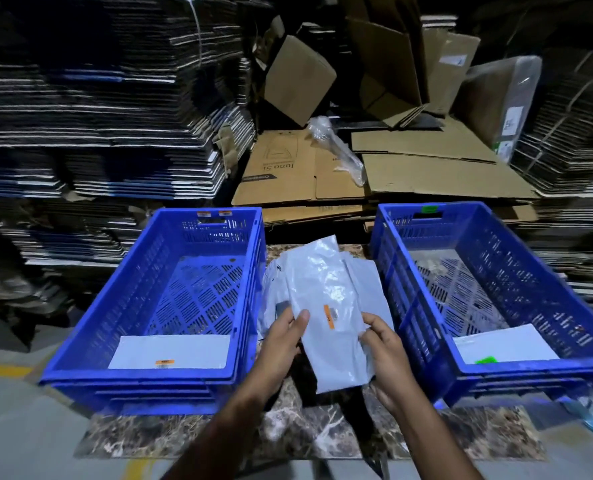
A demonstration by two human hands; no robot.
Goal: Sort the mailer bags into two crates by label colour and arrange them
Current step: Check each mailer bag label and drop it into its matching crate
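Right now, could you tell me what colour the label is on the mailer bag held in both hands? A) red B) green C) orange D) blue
C: the held mailer bag carries an orange label, matching the orange-labelled bag in the left crate.

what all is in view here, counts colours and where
blue slotted plastic crates: 2, left and right on the table
grey plastic mailer bags: loose pile, count unclear, between the crates
orange-label mailer: 1, held over the pile
mailer in left crate: 1, orange label
mailer in right crate: 1, green label
brown marble-patterned table: 1, under everything
flattened cardboard: tan sheets behind, dark stacks at left
hands: left and right, both gripping the held mailer
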